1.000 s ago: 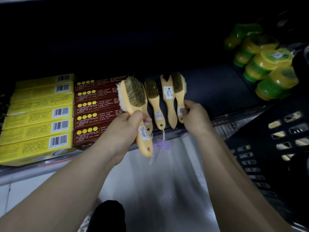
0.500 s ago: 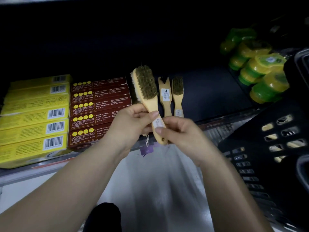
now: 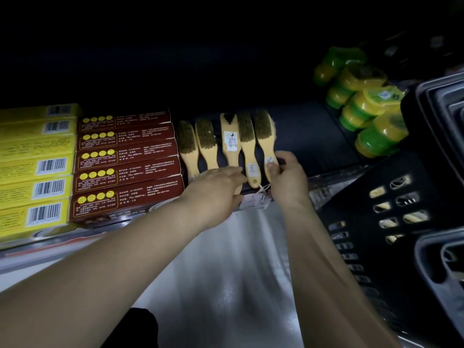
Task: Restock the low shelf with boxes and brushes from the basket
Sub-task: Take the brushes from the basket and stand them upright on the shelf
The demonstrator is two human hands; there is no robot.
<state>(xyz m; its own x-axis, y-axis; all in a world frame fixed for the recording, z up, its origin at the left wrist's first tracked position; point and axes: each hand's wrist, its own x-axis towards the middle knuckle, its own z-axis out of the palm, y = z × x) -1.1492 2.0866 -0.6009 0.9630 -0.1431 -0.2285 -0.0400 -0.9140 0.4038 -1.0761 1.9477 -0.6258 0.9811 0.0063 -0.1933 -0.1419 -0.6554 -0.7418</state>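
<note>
Low shelf [image 3: 313, 136]: dark deck and a dim interior, with stock laid in lanes running front to back.

Black slotted basket [image 3: 391, 222]: at the right, just beside the shelf front, probably parked there to keep reaches short. Pale shapes show through the slots; I cannot identify them.

Yellow boxes [image 3: 37, 167]: far left lane, lying flat with the barcode ends toward the aisle. Red-brown boxes [image 3: 125, 167]: the next lane, touching the yellow ones, with the printed faces up so the labels read from above.

Green-and-yellow tubs [image 3: 364, 109]: piled at the right end, well apart from the brushes.

Wooden brushes [image 3: 207, 139]: five side by side just right of the red-brown boxes, heads inward and handles toward the front edge, so a shopper takes them by the handle. Four lie bristles up. The middle one [image 3: 231, 141] lies back up and shows its label.

Rightmost brush [image 3: 263, 131]: lies on the shelf, closing the row.

Left hand [image 3: 216, 189]: palm down with the fingers stretched flat across the handle ends of the middle brushes. I judge it is steadying the row.

Right hand [image 3: 288, 179]: thumb and fingertips pinch the handle of the rightmost brush, likely nudging it parallel to its neighbour.

String tag [image 3: 263, 189]: hangs off a handle end over the shelf lip.

Judgement: the brush lane is nearly dressed, with free deck to its right.
</note>
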